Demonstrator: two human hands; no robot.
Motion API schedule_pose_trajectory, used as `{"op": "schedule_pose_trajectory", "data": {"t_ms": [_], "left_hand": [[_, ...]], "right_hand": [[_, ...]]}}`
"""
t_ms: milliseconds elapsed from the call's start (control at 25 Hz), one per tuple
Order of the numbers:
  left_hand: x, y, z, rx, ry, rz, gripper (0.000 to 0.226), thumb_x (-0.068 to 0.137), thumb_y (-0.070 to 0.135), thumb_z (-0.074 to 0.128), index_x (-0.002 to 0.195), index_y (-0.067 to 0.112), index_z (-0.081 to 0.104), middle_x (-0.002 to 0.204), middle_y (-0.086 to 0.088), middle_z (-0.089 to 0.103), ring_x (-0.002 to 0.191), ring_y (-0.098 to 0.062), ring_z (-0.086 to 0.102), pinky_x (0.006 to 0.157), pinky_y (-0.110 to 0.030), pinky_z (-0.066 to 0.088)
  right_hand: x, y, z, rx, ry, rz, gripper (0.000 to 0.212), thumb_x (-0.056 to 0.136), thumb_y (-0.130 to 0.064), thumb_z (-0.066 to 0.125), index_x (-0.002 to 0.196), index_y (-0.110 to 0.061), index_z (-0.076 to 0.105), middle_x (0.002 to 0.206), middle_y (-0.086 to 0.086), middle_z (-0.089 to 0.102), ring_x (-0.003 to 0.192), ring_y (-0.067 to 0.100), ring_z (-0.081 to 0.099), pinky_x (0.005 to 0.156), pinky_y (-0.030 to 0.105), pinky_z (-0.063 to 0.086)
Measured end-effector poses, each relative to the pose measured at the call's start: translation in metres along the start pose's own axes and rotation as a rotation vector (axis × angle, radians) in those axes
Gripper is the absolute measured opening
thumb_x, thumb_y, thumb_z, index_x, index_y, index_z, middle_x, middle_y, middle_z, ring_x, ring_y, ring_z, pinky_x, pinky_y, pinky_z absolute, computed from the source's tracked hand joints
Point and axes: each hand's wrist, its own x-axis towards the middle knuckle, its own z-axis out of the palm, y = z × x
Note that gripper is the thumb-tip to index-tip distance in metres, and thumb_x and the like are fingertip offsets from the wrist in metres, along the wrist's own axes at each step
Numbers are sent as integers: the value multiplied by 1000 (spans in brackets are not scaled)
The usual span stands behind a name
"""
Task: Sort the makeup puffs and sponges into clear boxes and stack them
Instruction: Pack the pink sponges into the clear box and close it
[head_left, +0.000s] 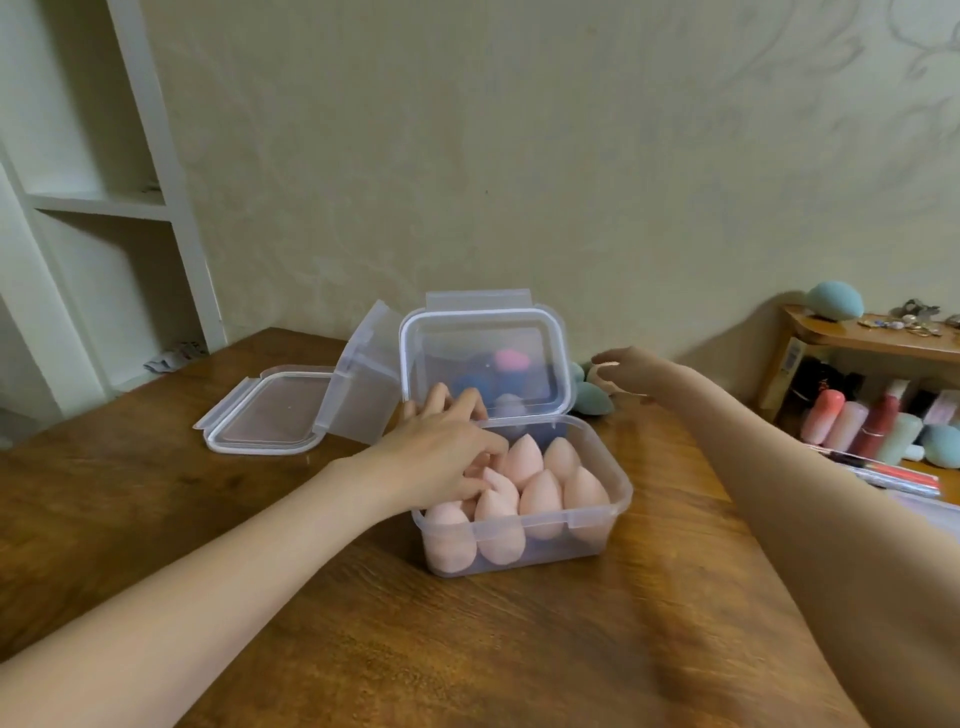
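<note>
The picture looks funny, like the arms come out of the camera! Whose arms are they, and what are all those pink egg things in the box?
The camera sits on a person's head and looks down, so you see that person's own two arms, as if they were yours. There is only this one view.

The pink egg shapes are makeup sponges. They stand packed together in a clear box on a brown wooden table. The left hand rests on the sponges at the back of that box, fingers curled over one; I cannot tell if it grips it.

Behind stands a second clear box, with darker blue and pink sponges showing through. A loose lid lies to the left.

The right hand reaches toward green sponges by the wall. It looks blurry and holds nothing.
</note>
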Motion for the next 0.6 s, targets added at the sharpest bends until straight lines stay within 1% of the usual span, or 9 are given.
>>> {"op": "schedule_pose_trajectory", "data": {"t_ms": [120,200,320,360,400,440,480,560,600], "left_hand": [[2,-4,4,-3,18,15,18,93,37,48,108,32,56,129,0,32,119,-23,28,104,-43,30],[3,-6,5,6,28,13,20,93,38,48,110,33,56,131,1,32,120,-22,28,104,-42,30],[3,-5,7,5,5,14,25,94,37,47,117,34,54,135,1,31,124,-23,26,107,-42,28],[1,-4,5,-19,-15,14,26,93,36,47,118,35,54,137,1,32,127,-23,25,108,-42,26],[0,-5,3,-65,-29,12,27,93,35,47,120,36,53,138,1,33,129,-23,25,110,-42,25],[-1,-5,-1,-148,-32,7,29,92,35,48,120,37,54,138,2,37,131,-22,27,110,-42,27],[-1,-4,-3,-265,-34,6,29,90,37,49,119,38,55,135,3,44,130,-21,32,109,-42,31],[0,2,-7,-457,-45,21,31,84,50,49,111,38,59,123,5,56,121,-19,46,101,-41,40],[2,7,-6,-440,-64,18,32,81,56,46,106,41,59,118,5,57,117,-21,49,99,-42,41]], "right_hand": [[24,8,16,219,-11,7,41,98,-16,39,137,-7,45,143,13,44,129,33,44,107,40,38],[32,12,17,292,81,30,39,95,-15,46,132,-6,50,136,15,51,123,33,50,103,40,43],[17,13,-4,330,403,43,25,84,-14,60,109,-13,61,120,16,62,94,28,58,85,38,49],[5,9,-14,398,478,28,22,81,-14,63,101,-15,57,115,15,63,86,25,56,76,36,49],[-11,3,-24,485,500,-14,24,79,-13,65,99,-15,51,110,14,63,81,23,55,68,33,49],[-31,-4,-33,587,447,-81,30,79,-12,67,101,-13,47,106,13,61,76,21,56,63,29,50],[-53,-11,-40,714,324,-163,36,80,-10,69,106,-11,44,102,13,60,73,18,58,60,25,52],[-97,-22,-46,838,-107,-289,38,78,-9,68,111,-4,49,94,11,63,75,17,62,62,22,57],[-113,-25,-44,801,-353,-312,36,75,-14,67,107,-1,55,91,9,65,77,17,64,64,20,58]]}}
